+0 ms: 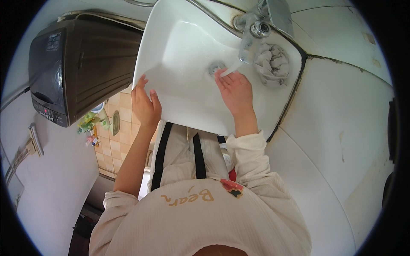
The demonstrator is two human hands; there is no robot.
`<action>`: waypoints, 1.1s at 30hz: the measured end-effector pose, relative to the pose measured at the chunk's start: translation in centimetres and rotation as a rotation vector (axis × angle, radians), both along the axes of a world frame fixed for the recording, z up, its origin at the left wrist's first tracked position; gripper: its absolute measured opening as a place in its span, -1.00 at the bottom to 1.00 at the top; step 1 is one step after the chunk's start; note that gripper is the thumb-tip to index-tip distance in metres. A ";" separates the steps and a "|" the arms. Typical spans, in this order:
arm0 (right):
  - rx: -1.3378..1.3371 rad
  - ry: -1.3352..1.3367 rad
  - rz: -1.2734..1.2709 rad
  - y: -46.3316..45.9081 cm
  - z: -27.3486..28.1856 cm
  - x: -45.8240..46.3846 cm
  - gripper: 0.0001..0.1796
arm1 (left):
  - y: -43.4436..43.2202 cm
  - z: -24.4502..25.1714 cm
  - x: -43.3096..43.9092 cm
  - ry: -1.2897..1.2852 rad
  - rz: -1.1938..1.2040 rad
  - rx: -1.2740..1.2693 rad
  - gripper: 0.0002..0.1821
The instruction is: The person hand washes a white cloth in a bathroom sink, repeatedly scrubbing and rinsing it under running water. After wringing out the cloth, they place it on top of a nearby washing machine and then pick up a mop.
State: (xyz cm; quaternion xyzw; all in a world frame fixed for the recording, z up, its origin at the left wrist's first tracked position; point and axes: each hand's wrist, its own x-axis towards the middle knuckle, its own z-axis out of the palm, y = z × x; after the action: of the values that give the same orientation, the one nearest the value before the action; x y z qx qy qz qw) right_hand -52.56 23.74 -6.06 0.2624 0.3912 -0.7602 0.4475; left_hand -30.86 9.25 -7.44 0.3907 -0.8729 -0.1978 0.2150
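A white ceramic washbasin [185, 96] lies before me. My right hand [235, 91], palm up with nothing in it, is under a stream of water [232, 68] from the chrome faucet [250, 48], close to the drain [217, 68]. At the basin's left rim my left hand [145, 104] rests with its thumb apart from the fingers; it holds nothing. A crumpled light grey cloth [272, 65] sits in the corner of the basin, right of the faucet.
Left of the basin stands a dark washing machine [99, 57] with a lit control panel. Green and white items [88, 123] are on the tiled floor [123, 131]. A tiled wall [333, 105] borders the basin on the right. A flexible metal hose [213, 16] crosses the basin's back edge.
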 end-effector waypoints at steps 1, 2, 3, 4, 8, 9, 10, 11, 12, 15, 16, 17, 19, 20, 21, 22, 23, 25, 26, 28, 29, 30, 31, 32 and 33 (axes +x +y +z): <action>-0.103 -0.153 -0.079 -0.7 0.7 -0.4 -0.36 | 0.0 -0.1 0.1 0.001 0.001 -0.005 -0.57; -0.206 -0.306 -0.158 -1.5 1.5 -0.8 -0.35 | -0.1 -0.2 0.1 0.010 -0.002 -0.014 -0.58; -0.221 -0.312 -0.252 -2.6 2.3 -1.2 -0.38 | -0.1 -0.2 0.2 0.017 -0.003 -0.018 -0.59; -0.235 -0.316 -0.349 -3.9 3.1 -1.5 -0.41 | 0.0 -0.2 0.2 0.025 -0.007 -0.021 -0.60; -0.350 -0.251 -0.592 -6.2 4.2 -3.0 -0.49 | 0.0 0.2 -0.2 0.002 0.016 0.033 -0.60; -0.347 -0.248 -0.557 -6.2 4.5 -3.0 -0.50 | 0.0 0.2 -0.1 0.001 0.014 0.022 -0.60; -0.345 -0.244 -0.524 -6.0 4.8 -3.0 -0.50 | 0.0 0.1 -0.1 0.000 0.010 0.012 -0.59; -0.342 -0.240 -0.491 -5.7 5.0 -3.0 -0.51 | -0.1 0.0 0.0 0.013 0.006 0.000 -0.59; -0.322 -0.237 -0.462 -5.0 4.6 -3.1 -0.52 | -0.1 0.0 0.0 0.026 0.002 -0.012 -0.59; -0.190 -0.252 -0.390 -0.9 1.7 -3.5 -0.55 | 0.2 0.4 -0.1 0.010 0.017 0.008 -0.59; -0.098 -0.275 -0.371 0.7 0.8 -3.7 -0.56 | 0.1 0.5 -0.2 -0.005 0.027 0.021 -0.59; -0.004 -0.299 -0.353 2.0 0.0 -3.5 -0.58 | 0.0 0.3 -0.2 0.007 0.019 0.009 -0.60; 0.057 -0.274 -0.280 4.3 -0.9 -2.4 -0.60 | -0.1 0.0 -0.1 0.029 0.003 -0.013 -0.61; 0.087 -0.262 -0.242 5.3 -1.2 -1.8 -0.61 | 0.0 0.0 -0.1 0.032 0.008 -0.011 -0.61; 0.147 -0.254 -0.226 6.0 -1.3 -1.1 -0.64 | 0.0 0.0 -0.1 0.035 0.011 -0.009 -0.61; 0.205 -0.246 -0.211 6.5 -1.2 -0.5 -0.66 | 0.0 0.1 -0.2 0.038 0.013 -0.009 -0.61; 0.263 -0.237 -0.195 7.1 -1.4 0.1 -0.68 | 0.0 0.0 -0.2 0.035 0.012 -0.014 -0.61; 0.340 -0.202 -0.291 8.8 -2.3 1.1 -0.74 | -0.1 -0.1 -0.2 0.032 0.001 -0.021 -0.61; 0.379 -0.185 -0.338 9.6 -2.8 1.4 -0.77 | -0.1 -0.1 -0.2 0.024 0.000 -0.020 -0.62; 0.388 -0.169 -0.375 11.0 -3.2 1.6 -0.81 | 0.0 -0.2 -0.1 0.006 0.001 -0.016 -0.62; 0.393 -0.161 -0.393 11.5 -3.5 1.6 -0.83 | 0.0 -0.1 -0.1 0.005 0.007 -0.008 -0.62; 0.393 -0.165 -0.401 11.9 -3.6 1.5 -0.84 | 0.0 0.0 -0.1 0.005 0.011 0.002 -0.63; 0.394 -0.168 -0.409 12.3 -3.7 1.5 -0.85 | 0.0 0.0 -0.1 0.004 0.016 0.011 -0.63; 0.394 -0.172 -0.415 12.6 -3.8 1.4 -0.86 | 0.1 -0.1 0.0 0.007 0.013 0.005 -0.63; 0.406 -0.162 -0.414 12.9 -3.9 1.4 -0.85 | 0.0 -0.2 0.0 0.011 0.008 -0.003 -0.63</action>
State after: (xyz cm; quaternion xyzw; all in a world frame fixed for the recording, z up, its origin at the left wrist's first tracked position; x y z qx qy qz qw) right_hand -51.18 36.62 -9.96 0.4805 0.4363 -0.7180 0.2513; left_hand -30.85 9.24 -7.63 0.3928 -0.8705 -0.1977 0.2209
